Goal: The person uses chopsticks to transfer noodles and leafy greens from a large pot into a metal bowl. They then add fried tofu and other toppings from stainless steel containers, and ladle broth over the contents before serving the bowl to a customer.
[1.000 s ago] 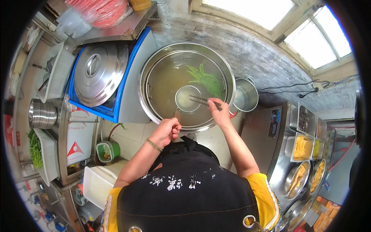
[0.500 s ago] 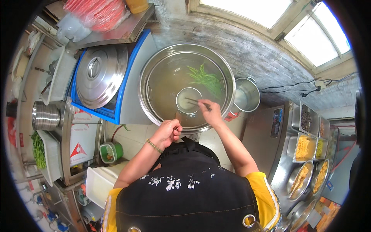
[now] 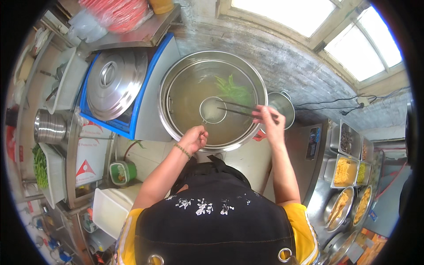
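Observation:
A large steel pot point(image 3: 164, 115) of cloudy liquid stands in front of me. My left hand point(image 3: 194, 138) is closed on the handle of a round strainer point(image 3: 213, 110), which sits at the liquid near the pot's middle with something pale inside. From the right, my right hand point(image 3: 270, 121) grips a pair of long dark chopsticks point(image 3: 240, 105). Their tips reach over the strainer's right side; whether they touch its contents I cannot tell. Green leafy stalks point(image 3: 234, 90) float in the pot's far right part.
Left of the pot, a steel lid point(image 3: 117, 86) rests on a blue-edged cabinet. A steel bucket point(image 3: 288, 106) stands close on the right, by the wall. Farther right, a counter carries food trays, one with yellow shreds point(image 3: 342, 171). A white bin point(image 3: 110, 210) is at lower left.
My right hand has moved right and up, drawing the chopsticks back from the strainer's middle. The strainer and my left hand have shifted only slightly. The floating greens look more bunched.

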Motion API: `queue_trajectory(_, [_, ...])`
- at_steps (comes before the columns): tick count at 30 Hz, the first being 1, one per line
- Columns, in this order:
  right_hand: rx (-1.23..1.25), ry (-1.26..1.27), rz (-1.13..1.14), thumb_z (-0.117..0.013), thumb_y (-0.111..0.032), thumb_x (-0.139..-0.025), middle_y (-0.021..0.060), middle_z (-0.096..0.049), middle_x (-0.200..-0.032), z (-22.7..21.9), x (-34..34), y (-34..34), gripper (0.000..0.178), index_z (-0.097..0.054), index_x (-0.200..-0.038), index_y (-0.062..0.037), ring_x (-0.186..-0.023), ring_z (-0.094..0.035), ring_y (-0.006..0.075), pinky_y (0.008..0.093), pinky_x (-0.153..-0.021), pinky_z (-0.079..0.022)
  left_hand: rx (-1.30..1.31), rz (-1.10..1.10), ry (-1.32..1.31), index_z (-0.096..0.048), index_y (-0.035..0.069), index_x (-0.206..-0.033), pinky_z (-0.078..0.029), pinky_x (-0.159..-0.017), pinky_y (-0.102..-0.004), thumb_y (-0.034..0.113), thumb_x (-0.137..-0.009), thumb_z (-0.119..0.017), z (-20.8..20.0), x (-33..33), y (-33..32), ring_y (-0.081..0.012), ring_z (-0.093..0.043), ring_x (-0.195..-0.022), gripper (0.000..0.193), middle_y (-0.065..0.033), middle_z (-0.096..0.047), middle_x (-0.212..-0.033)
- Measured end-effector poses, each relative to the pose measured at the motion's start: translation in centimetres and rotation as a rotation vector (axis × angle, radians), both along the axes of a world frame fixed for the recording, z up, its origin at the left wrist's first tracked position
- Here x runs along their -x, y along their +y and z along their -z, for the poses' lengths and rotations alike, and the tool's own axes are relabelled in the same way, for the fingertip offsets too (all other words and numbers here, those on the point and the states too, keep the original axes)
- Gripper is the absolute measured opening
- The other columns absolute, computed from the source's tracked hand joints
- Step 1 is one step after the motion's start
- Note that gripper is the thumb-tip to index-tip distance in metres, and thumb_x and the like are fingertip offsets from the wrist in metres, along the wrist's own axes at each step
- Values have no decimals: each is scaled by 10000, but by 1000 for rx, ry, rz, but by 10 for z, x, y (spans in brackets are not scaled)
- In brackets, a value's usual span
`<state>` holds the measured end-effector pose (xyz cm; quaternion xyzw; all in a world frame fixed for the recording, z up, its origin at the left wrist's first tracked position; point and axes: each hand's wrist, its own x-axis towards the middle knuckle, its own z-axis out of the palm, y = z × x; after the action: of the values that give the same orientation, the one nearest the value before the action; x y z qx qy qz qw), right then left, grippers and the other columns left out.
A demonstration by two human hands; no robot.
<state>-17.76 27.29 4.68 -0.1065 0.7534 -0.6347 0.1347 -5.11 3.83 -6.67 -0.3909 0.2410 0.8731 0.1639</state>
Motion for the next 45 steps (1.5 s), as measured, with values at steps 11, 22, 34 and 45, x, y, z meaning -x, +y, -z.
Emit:
queue_trajectory(11, [2, 381, -82, -459, -160, -961, 140, -686, -857, -131, -24, 33, 317, -644, -827, 61, -694, -626, 178, 301, -678, -491, -234, -229, 99, -474, 56, -740, -381, -421, -190, 84, -844, -498, -52, -18, 18, -63, -436, -521, 111, -29, -514, -680])
queue_trajectory(22, [-247, -783, -506, -541, -502, -902, 52, -631, -615, 40, -29, -58, 502, -632, -870, -9, -367, -326, 55, 223, -334, -200, -431, -385, 300, -494, 48, -817, -402, -500, -189, 93, -882, -495, -92, -30, 61, -59, -454, -571, 79, 0, -505, -707])
queue_trajectory(34, [-110, -1017, -192, -626, -182, -817, 46, -585, -652, 55, -22, -58, 171, -609, -833, -13, -541, -559, 159, 243, -446, -420, -197, 72, 355, -530, 61, -989, -454, -547, -220, 331, -978, -423, -78, -16, 83, -97, -537, -630, 291, -77, -627, -876])
queue_trajectory(45, [-374, -743, -150, -617, -148, -711, 37, -551, -579, 103, -42, -83, 99, -572, -733, -63, -448, -486, 140, 274, -370, -322, 366, -217, 192, -587, 60, -1055, -509, -556, -222, 245, -917, -561, -47, -166, -163, -87, -615, -639, 232, -49, -658, -830])
